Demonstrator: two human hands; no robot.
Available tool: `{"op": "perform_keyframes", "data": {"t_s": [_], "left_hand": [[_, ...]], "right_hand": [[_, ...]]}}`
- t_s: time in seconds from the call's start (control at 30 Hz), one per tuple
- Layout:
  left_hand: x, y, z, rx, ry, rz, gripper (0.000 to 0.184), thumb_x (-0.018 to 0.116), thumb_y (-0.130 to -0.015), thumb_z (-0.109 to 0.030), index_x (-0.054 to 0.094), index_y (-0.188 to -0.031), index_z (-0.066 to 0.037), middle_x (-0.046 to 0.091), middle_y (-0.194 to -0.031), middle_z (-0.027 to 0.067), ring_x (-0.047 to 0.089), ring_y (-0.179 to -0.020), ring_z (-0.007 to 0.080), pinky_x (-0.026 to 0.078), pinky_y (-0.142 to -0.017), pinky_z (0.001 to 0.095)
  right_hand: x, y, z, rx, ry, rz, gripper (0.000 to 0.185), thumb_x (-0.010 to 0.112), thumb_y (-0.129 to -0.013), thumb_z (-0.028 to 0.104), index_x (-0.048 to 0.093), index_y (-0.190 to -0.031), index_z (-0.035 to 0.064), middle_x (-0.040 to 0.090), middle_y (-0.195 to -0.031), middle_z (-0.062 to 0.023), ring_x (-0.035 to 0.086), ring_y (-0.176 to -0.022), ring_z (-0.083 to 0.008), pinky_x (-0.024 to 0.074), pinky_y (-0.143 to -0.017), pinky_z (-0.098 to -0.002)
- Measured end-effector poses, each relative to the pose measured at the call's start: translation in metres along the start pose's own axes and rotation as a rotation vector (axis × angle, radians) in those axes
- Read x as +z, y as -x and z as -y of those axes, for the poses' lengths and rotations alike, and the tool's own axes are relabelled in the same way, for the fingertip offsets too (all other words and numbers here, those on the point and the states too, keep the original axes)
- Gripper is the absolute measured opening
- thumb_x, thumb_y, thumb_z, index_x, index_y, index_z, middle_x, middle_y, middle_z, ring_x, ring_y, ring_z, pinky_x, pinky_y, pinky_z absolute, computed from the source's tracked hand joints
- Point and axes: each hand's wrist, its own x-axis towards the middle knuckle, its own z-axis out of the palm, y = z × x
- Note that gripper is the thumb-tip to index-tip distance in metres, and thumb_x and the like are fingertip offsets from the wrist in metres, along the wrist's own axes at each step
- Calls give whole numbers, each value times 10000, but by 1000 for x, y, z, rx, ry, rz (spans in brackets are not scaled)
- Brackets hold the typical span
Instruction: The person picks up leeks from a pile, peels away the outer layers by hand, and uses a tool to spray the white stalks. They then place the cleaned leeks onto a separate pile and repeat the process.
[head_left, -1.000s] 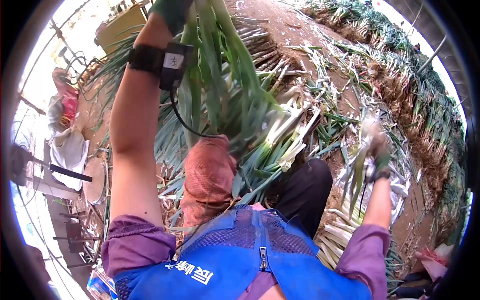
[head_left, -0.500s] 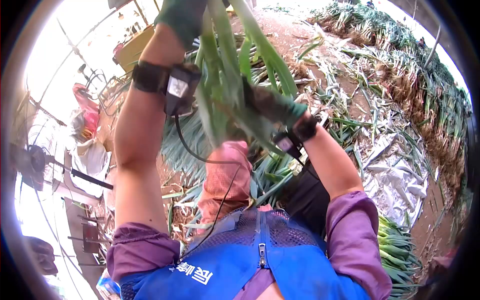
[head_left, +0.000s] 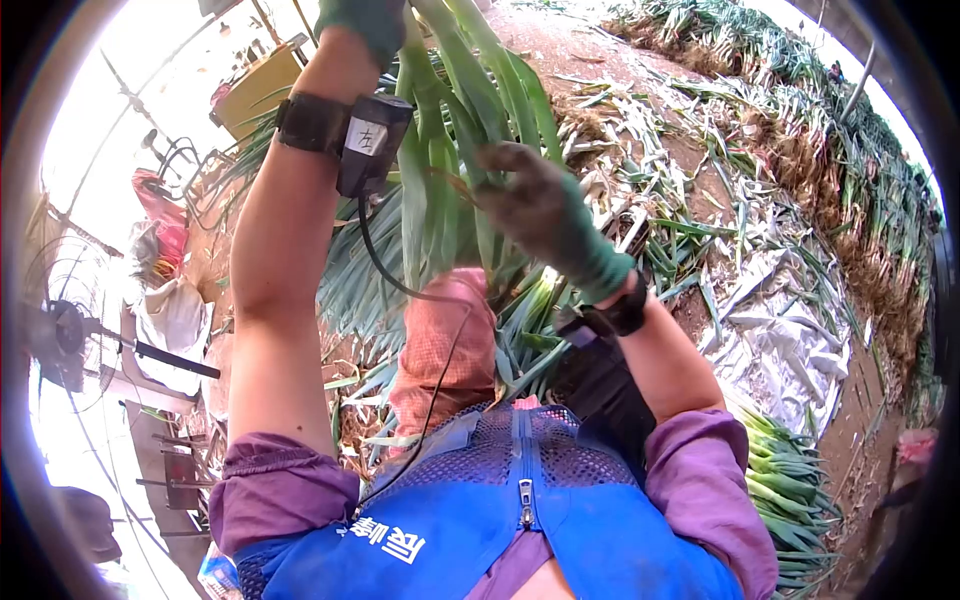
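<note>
left hand (head_left: 368,25) looks to be gripping the leeks (head_left: 468,75) up top, leaves (head_left: 414,205) dangling, probably light, bendy, easily torn; firmer stalks should hold best; right hand (head_left: 545,208) alongside, fingers (head_left: 508,158) loosely parted; a heap (head_left: 820,150) beyond.

Well off to the left of the right hand's fingers (head_left: 508,160) there's a wire-caged fan (head_left: 68,330), with a pale sack (head_left: 172,318) and a red bag (head_left: 160,208) somewhat nearer them. A yellow box (head_left: 258,98) sits ahead and left of those fingers; to their right, a white sheet (head_left: 785,350) lies crumpled on the earth floor (head_left: 560,42).
</note>
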Motion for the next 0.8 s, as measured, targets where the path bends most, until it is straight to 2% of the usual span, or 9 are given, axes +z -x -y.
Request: {"op": "perform_keyframes", "data": {"t_s": [0.13, 0.2, 0.27, 0.33, 0.43, 0.47, 0.57, 0.63, 0.8], "left_hand": [[10, -1, 1, 4, 65, -19, 277, 772, -841, -241, 667, -987, -31, 640, -804, 53, 628, -686, 183, 544, -573, 322], [5, -15, 4, 88, 162, 0, 269, 758, -848, -216, 654, -1008, -26, 632, -798, 57, 634, -707, 202, 548, -572, 336], [-7, -25, -1, 116, 179, -31, 272, 745, -854, -189, 639, -1040, -21, 628, -802, 62, 638, -725, 218, 553, -575, 348], [-24, -37, -5, 138, 161, -63, 271, 736, -860, -195, 634, -1047, -28, 628, -809, 67, 642, -726, 226, 558, -583, 360], [-46, -43, -3, 146, 135, -71, 269, 722, -868, -204, 626, -1057, -38, 627, -819, 73, 647, -729, 237, 565, -595, 377], [-49, -47, -5, 136, 136, -59, 268, 717, -871, -208, 624, -1060, -41, 626, -822, 75, 649, -729, 241, 567, -600, 383], [-52, -47, 1, 93, 142, -18, 267, 704, -880, -217, 616, -1070, -51, 625, -832, 81, 654, -731, 252, 574, -612, 401], [-53, -44, 4, 67, 164, 12, 266, 695, -885, -223, 611, -1076, -58, 624, -839, 86, 658, -733, 260, 579, -620, 412], [-58, -39, 17, 132, 259, 225, 257, 669, -901, -243, 600, -1084, -76, 622, -849, 95, 668, -735, 281, 590, -642, 447]], "right_hand": [[41, 6, -19, 545, 55, 284, 408, 702, -904, 199, 576, -1271, 71, 680, -996, -189, 713, -746, -221, 554, -606, -340], [55, 34, -25, 656, 177, 445, 252, 648, -885, 227, 668, -1074, 60, 707, -930, -199, 707, -884, -310, 545, -737, -404], [85, 111, -75, 143, 271, 369, 209, 613, -875, 227, 676, -1008, 78, 699, -933, -208, 692, -899, -354, 548, -753, -422], [64, 149, -71, 176, 372, 1127, 188, 584, -878, 226, 672, -959, 80, 699, -914, -189, 688, -877, -361, 550, -768, -441], [30, 137, -57, 410, 468, 959, 262, 649, -893, 254, 664, -1087, 80, 705, -905, -188, 692, -818, -350, 557, -758, -422], [23, 126, -61, 247, 253, 564, 225, 657, -893, 205, 668, -1082, 84, 698, -853, -171, 678, -753, -331, 552, -703, -416], [17, 60, -49, 118, 303, 104, 224, 698, -899, 256, 627, -996, 68, 645, -730, -103, 655, -651, -191, 512, -554, -341], [18, 23, -30, 322, 284, -81, 301, 721, -884, 301, 616, -1017, 53, 654, -748, -126, 669, -668, -259, 526, -586, -374], [25, 9, -61, 204, 543, -112, 354, 695, -886, 331, 599, -1026, 21, 660, -779, -182, 667, -734, -385, 533, -647, -453]]}}
